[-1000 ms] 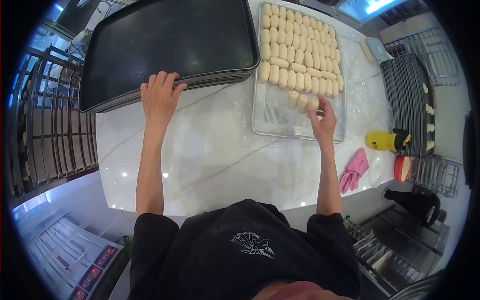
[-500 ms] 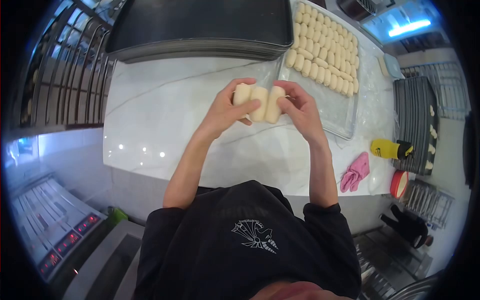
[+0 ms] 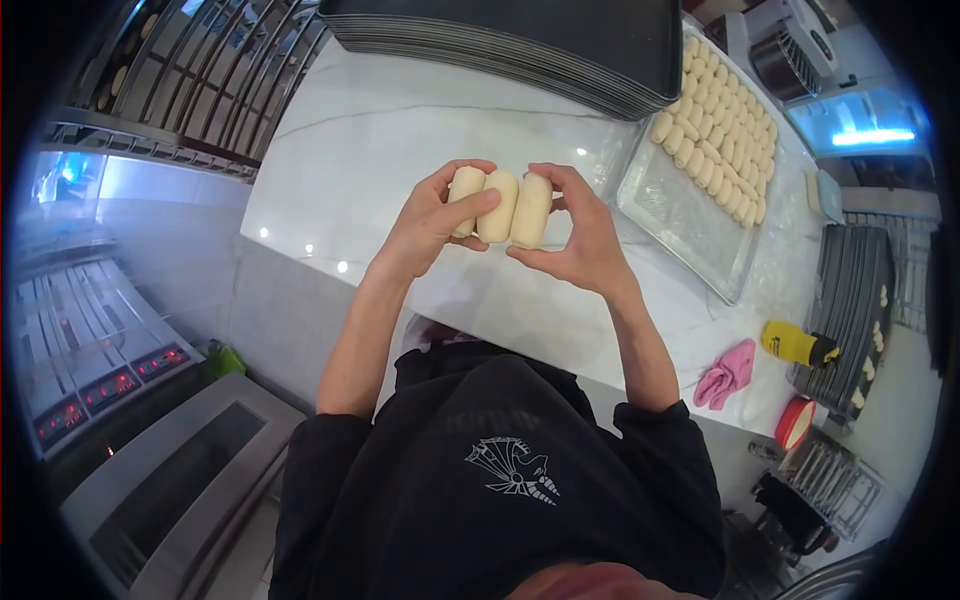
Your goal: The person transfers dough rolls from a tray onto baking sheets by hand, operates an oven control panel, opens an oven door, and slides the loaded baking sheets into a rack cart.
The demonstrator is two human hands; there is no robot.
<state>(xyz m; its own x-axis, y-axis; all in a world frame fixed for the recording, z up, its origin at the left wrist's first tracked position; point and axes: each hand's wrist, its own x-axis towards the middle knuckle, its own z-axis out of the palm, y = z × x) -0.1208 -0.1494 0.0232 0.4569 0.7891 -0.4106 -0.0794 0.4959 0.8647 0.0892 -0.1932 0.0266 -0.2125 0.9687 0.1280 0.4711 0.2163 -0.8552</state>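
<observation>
Three dough rolls (image 3: 498,210) stand side by side in the two hands, over the near part of the marble-patterned worktop (image 3: 370,120). The left hand (image 3: 425,222) pinches the left and the middle roll: its thumb lies across their front, and the fingers are behind. The right hand (image 3: 580,240) holds the right roll (image 3: 532,212) by its two ends, with the index finger at the far end and the thumb at the near end. Whether its other fingers also touch the dough, I cannot tell.

Beyond the grip there is a stack of black baking trays (image 3: 500,50). To the right of the grip and farther away, a metal tray (image 3: 690,225) carries many similar rolls (image 3: 725,125) in close rows, and its near part is bare. To the right and nearer to the body are a pink cloth (image 3: 725,375), a yellow bottle (image 3: 788,343) and a red-rimmed bowl (image 3: 795,423).
</observation>
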